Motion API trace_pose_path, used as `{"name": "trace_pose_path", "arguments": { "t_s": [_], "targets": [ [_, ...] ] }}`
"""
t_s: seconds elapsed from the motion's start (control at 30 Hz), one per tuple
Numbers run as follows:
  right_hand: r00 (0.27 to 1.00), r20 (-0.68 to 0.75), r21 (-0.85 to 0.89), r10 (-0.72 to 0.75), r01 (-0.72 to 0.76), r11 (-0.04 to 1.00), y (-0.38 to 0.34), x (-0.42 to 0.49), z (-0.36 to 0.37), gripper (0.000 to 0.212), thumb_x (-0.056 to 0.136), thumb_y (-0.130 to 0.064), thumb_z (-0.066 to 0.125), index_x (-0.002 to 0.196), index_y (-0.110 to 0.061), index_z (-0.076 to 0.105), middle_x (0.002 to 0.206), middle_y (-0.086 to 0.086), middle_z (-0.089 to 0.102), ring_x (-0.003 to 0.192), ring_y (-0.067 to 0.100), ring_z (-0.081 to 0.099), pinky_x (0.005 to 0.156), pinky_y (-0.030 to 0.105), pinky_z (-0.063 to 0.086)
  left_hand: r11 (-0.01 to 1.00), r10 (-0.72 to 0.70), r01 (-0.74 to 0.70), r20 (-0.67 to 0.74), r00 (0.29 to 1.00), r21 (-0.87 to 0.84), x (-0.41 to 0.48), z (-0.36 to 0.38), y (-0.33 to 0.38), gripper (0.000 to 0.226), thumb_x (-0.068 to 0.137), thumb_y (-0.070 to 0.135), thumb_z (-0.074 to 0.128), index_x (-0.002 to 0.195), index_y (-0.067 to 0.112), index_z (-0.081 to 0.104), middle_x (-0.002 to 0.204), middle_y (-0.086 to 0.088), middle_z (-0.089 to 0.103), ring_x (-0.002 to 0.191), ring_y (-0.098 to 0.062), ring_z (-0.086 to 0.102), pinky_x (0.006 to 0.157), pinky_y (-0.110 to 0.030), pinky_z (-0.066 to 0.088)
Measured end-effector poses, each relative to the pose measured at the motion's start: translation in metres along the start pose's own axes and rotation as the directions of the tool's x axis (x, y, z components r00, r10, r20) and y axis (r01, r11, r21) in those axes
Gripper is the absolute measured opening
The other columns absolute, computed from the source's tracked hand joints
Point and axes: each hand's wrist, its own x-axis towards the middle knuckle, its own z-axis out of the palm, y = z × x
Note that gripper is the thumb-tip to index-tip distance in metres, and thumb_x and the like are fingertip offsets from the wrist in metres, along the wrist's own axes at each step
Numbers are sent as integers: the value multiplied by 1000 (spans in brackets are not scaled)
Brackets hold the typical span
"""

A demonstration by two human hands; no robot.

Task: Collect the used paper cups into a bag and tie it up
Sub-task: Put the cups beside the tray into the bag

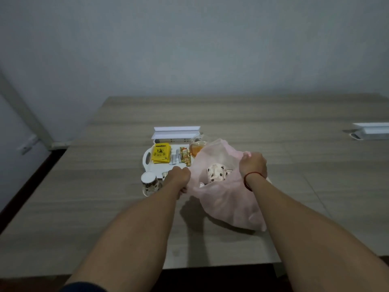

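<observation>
A thin pink plastic bag (229,199) lies open on the wooden table, right of the white tray (147,159). My left hand (179,178) grips the bag's left rim. My right hand (253,165), a red string on its wrist, grips the right rim. Between the two hands the mouth of the bag is spread. A spotted paper cup (216,172) lies inside the bag. Another spotted paper cup (149,183) stands upright on the tray's near left corner, just left of my left hand. A further cup (164,175) shows partly behind my left hand.
On the tray lie a yellow packet (161,153), several small sachets (181,158) and a clear cup of orange drink (196,148). A white box (175,133) sits behind the tray. Another white object (370,130) is at the far right. The table's near edge runs below my forearms.
</observation>
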Motion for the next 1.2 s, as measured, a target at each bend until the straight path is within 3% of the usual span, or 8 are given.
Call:
{"name": "trace_pose_path", "arguments": {
  "t_s": [0.07,0.2,0.33,0.47,0.63,0.9,1.07,1.2],
  "targets": [
    [999,-27,-1,24,-24,1000,2,3,8,36,97,-26,44,112,0,64,121,24,62,110,42,60,89,41,48,999,-19,19,11,1000,33,12,-10,-10,49,92,32,31,79,-5,60,56,-16,67,45,-26,62,51,-26,53],
    [997,-48,-22,58,-59,998,8,9,21,37,97,-26,43,110,2,64,118,25,63,109,42,60,88,42,49,994,14,-12,-12,1000,105,39,-23,-27,32,91,23,42,91,-3,61,69,-18,71,56,-28,68,63,-34,59],
    [994,-78,-38,72,-75,996,11,14,28,38,96,-26,43,109,4,63,118,27,62,107,44,60,87,43,49,960,86,-58,-90,992,274,66,-27,-38,33,91,16,53,122,6,58,126,-14,61,114,-32,60,95,-40,51],
    [994,-86,-42,71,-75,996,15,18,35,39,95,-27,44,107,3,64,116,27,63,106,43,60,86,42,49,937,181,-183,35,983,296,93,-17,-43,55,93,10,53,146,11,39,154,-10,35,140,-28,36,115,-38,31],
    [996,-71,-61,52,-56,997,19,21,44,38,94,-27,43,104,3,64,115,27,63,106,43,60,84,41,48,812,184,-222,124,975,540,109,-3,-43,41,95,23,46,134,10,49,139,-12,48,127,-32,48,106,-40,42],
    [998,-35,-42,57,-59,997,20,14,47,38,93,-26,42,99,4,65,110,27,64,100,42,61,80,39,48,769,206,-185,37,978,612,99,-3,-24,34,97,24,46,127,10,51,131,-13,56,118,-32,56,92,-40,46],
    [998,23,0,64,-64,998,13,3,40,38,93,-27,42,99,3,64,109,26,65,99,42,62,82,40,49,835,315,-203,-140,939,512,70,-12,15,33,100,22,38,126,8,51,131,-15,54,121,-34,54,92,-42,45],
    [999,34,33,36,-37,999,9,-5,30,38,94,-25,41,101,4,64,109,26,65,100,42,62,80,38,48,921,368,-342,-124,922,186,44,-2,46,35,101,24,33,120,0,50,120,-20,58,111,-36,57,87,-39,47]
  ]
}}
